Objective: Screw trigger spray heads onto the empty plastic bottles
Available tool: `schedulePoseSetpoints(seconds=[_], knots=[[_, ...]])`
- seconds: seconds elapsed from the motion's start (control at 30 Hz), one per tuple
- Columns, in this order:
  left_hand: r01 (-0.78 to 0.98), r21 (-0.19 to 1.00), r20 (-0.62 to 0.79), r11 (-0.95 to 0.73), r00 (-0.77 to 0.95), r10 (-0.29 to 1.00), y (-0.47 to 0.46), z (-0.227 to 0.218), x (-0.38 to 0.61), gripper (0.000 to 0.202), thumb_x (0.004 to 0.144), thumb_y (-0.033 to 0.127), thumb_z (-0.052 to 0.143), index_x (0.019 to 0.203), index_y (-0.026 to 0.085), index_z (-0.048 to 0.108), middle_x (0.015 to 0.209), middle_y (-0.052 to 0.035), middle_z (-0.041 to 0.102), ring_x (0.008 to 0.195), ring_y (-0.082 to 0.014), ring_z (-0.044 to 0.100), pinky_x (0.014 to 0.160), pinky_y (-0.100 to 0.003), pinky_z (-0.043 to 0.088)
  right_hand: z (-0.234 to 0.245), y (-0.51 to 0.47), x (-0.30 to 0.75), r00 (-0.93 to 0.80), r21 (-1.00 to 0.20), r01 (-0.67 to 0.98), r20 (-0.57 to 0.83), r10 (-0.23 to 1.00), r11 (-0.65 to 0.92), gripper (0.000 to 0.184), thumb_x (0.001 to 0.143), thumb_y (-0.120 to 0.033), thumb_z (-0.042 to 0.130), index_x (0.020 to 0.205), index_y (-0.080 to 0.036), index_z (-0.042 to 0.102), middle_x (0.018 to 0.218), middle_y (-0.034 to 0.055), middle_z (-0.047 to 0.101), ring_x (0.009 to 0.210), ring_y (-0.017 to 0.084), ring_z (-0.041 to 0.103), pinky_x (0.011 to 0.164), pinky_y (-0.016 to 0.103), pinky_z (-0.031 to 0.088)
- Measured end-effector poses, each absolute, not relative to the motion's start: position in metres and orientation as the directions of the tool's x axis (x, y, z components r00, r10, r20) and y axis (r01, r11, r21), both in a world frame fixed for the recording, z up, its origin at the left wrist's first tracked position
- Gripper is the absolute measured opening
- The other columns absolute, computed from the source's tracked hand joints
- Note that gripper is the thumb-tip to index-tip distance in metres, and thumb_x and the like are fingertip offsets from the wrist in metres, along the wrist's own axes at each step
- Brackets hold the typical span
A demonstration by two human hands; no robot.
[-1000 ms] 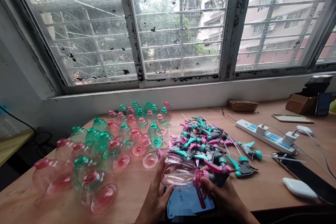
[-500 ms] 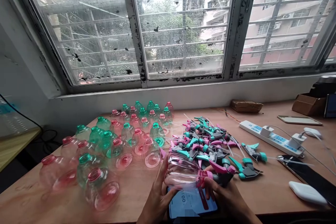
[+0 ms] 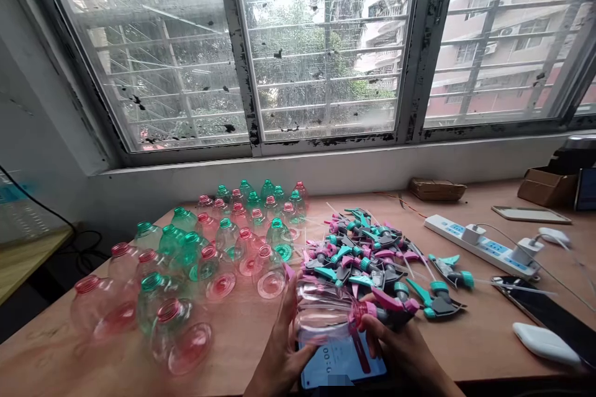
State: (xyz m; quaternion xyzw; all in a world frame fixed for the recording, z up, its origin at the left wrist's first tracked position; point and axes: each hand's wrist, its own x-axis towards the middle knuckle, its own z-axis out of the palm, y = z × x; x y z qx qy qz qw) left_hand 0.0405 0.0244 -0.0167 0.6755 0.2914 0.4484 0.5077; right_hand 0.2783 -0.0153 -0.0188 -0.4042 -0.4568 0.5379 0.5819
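Note:
A clear pink spray bottle lies sideways between my hands at the table's front. My left hand is wrapped round its base end. At the neck, my right hand grips the pink collar of the trigger sprayer, which sits on the bottle's mouth; whether it is fully screwed on I cannot tell. Just beyond my hands lies a heap of loose trigger sprayers in pink, teal and grey, with thin tubes. Beneath the bottle, a lit phone is partly covered.
Several open pink and green bottles stand on the left of the wooden table. To the right are a white power strip with chargers, a dark phone and a white case. A brown packet lies by the wall.
The bottle in my hands has shifted very slightly right and turned a little. My left thumb has moved slightly along its underside. The bottles and sprayers on the table stay put.

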Motion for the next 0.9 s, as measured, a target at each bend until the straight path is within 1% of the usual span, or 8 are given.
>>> schedulePoseSetpoints(seconds=[0.13,0.27,0.4,0.47,0.57,0.63,0.73,0.9], knots=[[0.006,0.943,0.301,-0.333,0.41,0.861,0.026,-0.023,0.038,0.086,0.093,0.034,0.068,0.159,0.047,0.014,0.174,0.0008,0.006,0.155,-0.0365,0.023,0.119,-0.052,0.039,-0.018,-0.016,0.278,0.001,-0.966,-0.223,0.13,0.991,0.127,0.041,0.082,-0.057,0.077,0.092,-0.019,0.065,0.049,-0.0037,0.064,0.044,0.013,0.054,0.048,0.024,0.038],[-0.177,0.953,0.302,-0.248,0.437,0.847,0.021,-0.013,0.041,0.119,0.076,0.029,0.087,0.16,0.045,0.004,0.172,-0.0054,0.015,0.151,-0.0381,0.034,0.118,-0.051,0.041,-0.017,-0.017,0.279,0.027,-0.972,-0.192,0.136,0.99,0.138,0.04,0.083,-0.057,0.076,0.091,-0.02,0.064,0.048,-0.0044,0.063,0.045,0.012,0.051,0.048,0.024,0.037],[-0.231,0.921,0.384,-0.314,0.389,0.837,0.019,-0.009,0.04,0.099,0.08,0.03,0.084,0.158,0.039,0.024,0.17,-0.0074,0.024,0.155,-0.0358,0.023,0.125,-0.051,0.026,-0.017,-0.017,0.281,0.045,-0.979,-0.138,0.147,0.988,0.152,0.04,0.085,-0.057,0.074,0.095,-0.019,0.065,0.044,-0.0057,0.058,0.043,0.013,0.049,0.05,0.026,0.038],[-0.171,0.912,0.409,-0.372,0.388,0.826,0.019,-0.01,0.039,0.096,0.081,0.027,0.083,0.157,0.04,0.027,0.171,-0.0053,0.022,0.156,-0.0354,0.02,0.126,-0.051,0.022,-0.017,-0.017,0.282,0.058,-0.98,-0.144,0.132,0.99,0.139,0.042,0.085,-0.058,0.073,0.096,-0.019,0.065,0.044,-0.006,0.056,0.043,0.013,0.049,0.049,0.026,0.038],[-0.048,0.906,0.407,-0.42,0.366,0.837,0.019,-0.009,0.039,0.078,0.092,0.027,0.071,0.156,0.045,0.028,0.172,-0.0001,0.018,0.157,-0.032,0.018,0.128,-0.05,0.016,-0.015,-0.017,0.282,0.072,-0.976,-0.174,0.121,0.99,0.132,0.043,0.083,-0.06,0.074,0.097,-0.019,0.065,0.047,-0.0053,0.057,0.042,0.013,0.049,0.046,0.026,0.038],[-0.033,0.918,0.379,-0.394,0.358,0.853,0.018,-0.005,0.042,0.083,0.092,0.029,0.071,0.157,0.047,0.023,0.172,0.001,0.019,0.157,-0.0307,0.02,0.128,-0.05,0.017,-0.015,-0.017,0.281,0.078,-0.977,-0.161,0.126,0.989,0.137,0.043,0.083,-0.059,0.074,0.096,-0.02,0.065,0.047,-0.0051,0.057,0.043,0.014,0.05,0.048,0.026,0.039],[-0.121,0.947,0.322,-0.299,0.402,0.857,0.017,0.0,0.044,0.115,0.077,0.033,0.087,0.159,0.046,0.008,0.171,-0.0024,0.021,0.156,-0.0337,0.021,0.127,-0.05,0.022,-0.017,-0.017,0.28,0.082,-0.981,-0.121,0.139,0.987,0.148,0.042,0.084,-0.059,0.073,0.094,-0.019,0.065,0.046,-0.0054,0.055,0.047,0.015,0.051,0.052,0.027,0.041],[-0.105,0.966,0.26,-0.238,0.403,0.878,0.02,-0.006,0.041,0.101,0.08,0.037,0.083,0.16,0.038,0.02,0.173,-0.0042,0.013,0.156,-0.0365,0.02,0.125,-0.051,0.025,-0.019,-0.016,0.28,0.078,-0.974,-0.16,0.152,0.985,0.163,0.04,0.084,-0.058,0.073,0.094,-0.02,0.065,0.047,-0.0059,0.055,0.045,0.014,0.049,0.052,0.028,0.041]])
